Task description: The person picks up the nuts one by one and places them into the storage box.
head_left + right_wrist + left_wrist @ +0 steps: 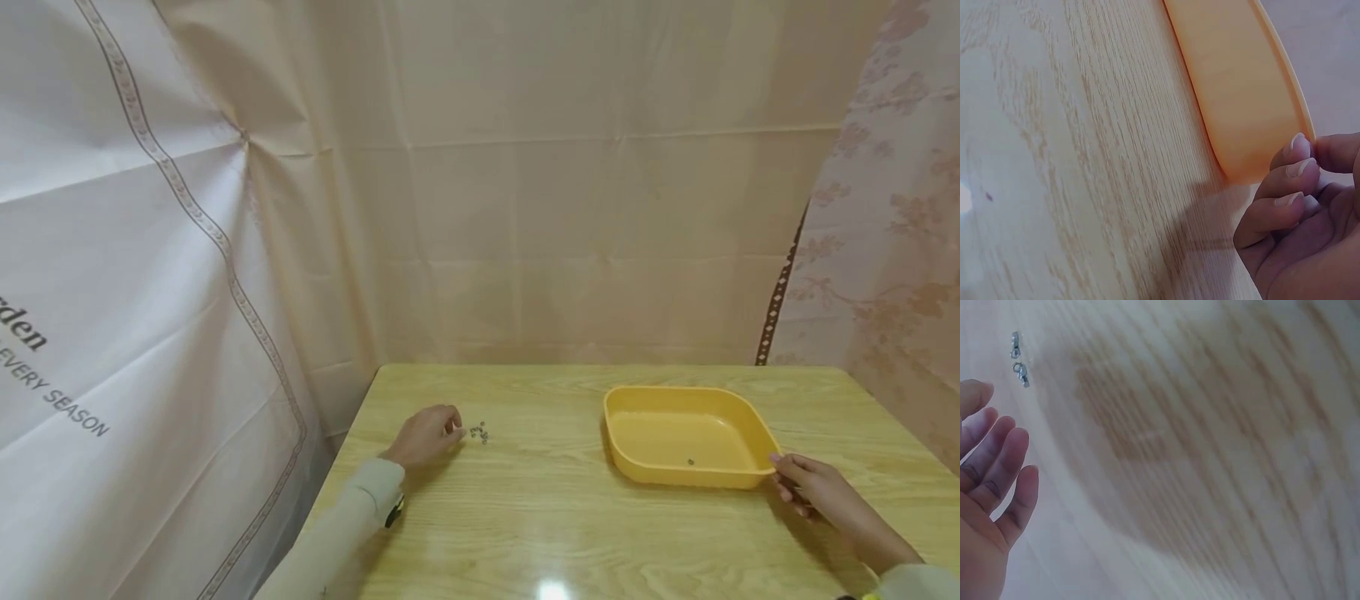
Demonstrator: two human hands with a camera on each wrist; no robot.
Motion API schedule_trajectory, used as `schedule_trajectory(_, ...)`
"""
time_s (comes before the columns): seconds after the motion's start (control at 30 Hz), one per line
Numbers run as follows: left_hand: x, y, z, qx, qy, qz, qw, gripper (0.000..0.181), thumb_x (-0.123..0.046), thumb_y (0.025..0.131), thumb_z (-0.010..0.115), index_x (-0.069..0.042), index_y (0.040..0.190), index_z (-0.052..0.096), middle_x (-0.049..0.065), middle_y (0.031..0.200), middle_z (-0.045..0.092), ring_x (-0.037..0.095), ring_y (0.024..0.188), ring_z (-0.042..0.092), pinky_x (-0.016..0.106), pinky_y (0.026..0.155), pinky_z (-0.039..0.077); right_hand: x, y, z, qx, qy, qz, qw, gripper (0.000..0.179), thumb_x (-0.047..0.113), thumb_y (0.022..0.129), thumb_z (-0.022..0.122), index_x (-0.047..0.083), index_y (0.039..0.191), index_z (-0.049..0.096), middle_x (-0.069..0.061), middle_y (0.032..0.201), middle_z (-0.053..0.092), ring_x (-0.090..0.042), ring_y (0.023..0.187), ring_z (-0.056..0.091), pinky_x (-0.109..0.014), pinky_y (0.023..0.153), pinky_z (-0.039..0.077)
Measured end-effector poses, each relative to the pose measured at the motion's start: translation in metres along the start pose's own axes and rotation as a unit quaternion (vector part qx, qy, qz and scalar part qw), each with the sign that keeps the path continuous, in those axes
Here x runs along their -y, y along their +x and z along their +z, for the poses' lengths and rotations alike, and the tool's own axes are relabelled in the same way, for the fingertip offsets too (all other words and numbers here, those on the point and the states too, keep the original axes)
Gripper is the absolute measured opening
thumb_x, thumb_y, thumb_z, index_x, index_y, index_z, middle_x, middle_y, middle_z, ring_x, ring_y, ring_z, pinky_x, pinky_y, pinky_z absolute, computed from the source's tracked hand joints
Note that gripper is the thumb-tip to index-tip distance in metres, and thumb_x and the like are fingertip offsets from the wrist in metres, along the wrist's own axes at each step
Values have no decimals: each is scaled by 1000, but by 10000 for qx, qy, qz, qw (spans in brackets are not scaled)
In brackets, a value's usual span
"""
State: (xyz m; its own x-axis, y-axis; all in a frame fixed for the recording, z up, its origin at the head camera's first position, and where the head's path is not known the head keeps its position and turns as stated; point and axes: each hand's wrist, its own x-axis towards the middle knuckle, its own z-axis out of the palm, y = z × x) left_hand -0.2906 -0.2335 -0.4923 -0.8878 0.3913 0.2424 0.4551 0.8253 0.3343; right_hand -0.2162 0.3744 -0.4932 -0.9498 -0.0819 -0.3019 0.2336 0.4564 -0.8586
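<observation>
On the left part of the table, several small silvery metal nuts [478, 432] lie in a loose cluster. My left hand [429, 435] is just beside them, its fingertips close to the nearest ones. In the left wrist view, the fingers of that hand are loosely bent, and the metal nuts [1020, 374] lie a little beyond the fingertips; nothing shows in its grasp. To the right is a shallow yellow plastic tray [693, 477] with one small nut [691, 462] on its floor. My right hand [817, 492] pinches the tray's near right corner between thumb and fingers.
The wood-grain table [525, 517] carries the tray and the nuts. A beige cloth [570, 208] hangs behind its far edge, a white printed cloth [150, 333] at the left, and a floral cloth [892, 275] at the right.
</observation>
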Motion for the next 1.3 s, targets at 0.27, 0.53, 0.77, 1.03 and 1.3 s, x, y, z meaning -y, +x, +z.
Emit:
schedule_trajectory(0.27, -5, 4, 10, 165, 56, 195, 9997, 11, -29, 99, 71, -18, 98, 68, -9, 86, 61, 6, 76, 57, 27, 65, 50, -1, 1, -1, -44, 69, 47, 10000, 46, 48, 111, 37, 10, 92, 52, 3, 75, 51, -10, 58, 46, -28, 55, 44)
schedule_trajectory(0.53, -7, 4, 18, 413, 110, 391, 9983, 12, -28, 101, 68, -17, 96, 67, -10, 84, 60, 4, 73, 55, 25, 64, 50, -1, 1, -1, 8, 147, 61, 9999, 45, 49, 111, 38, 9, 94, 53, 3, 75, 52, -9, 58, 47, -27, 55, 46)
schedule_trajectory(0.77, -9, 4, 21, 345, 396, 493, 9974, 10, -25, 100, 71, -18, 94, 68, -10, 84, 60, 3, 72, 53, 24, 64, 49, -1, 1, 0, -40, 116, 62, 9999, 46, 50, 111, 38, 9, 93, 52, 4, 75, 51, -9, 58, 46, -27, 53, 45)
schedule_trajectory(1.03, -9, 5, 22, 387, 408, 451, 9974, 8, -24, 99, 72, -18, 95, 67, -10, 85, 60, 4, 73, 54, 25, 65, 50, -1, -1, 0, 67, 67, 0, 10000, 48, 52, 110, 36, 11, 90, 50, 2, 77, 50, -10, 60, 46, -28, 56, 45)
schedule_trajectory(1.3, -10, 8, 22, 530, 281, 215, 9980, 9, -24, 100, 70, -16, 99, 65, -10, 84, 61, 3, 71, 55, 24, 64, 50, -3, -1, 0, 113, 26, -33, 9999, 49, 52, 110, 35, 10, 92, 49, 1, 78, 49, -11, 61, 46, -29, 57, 44)
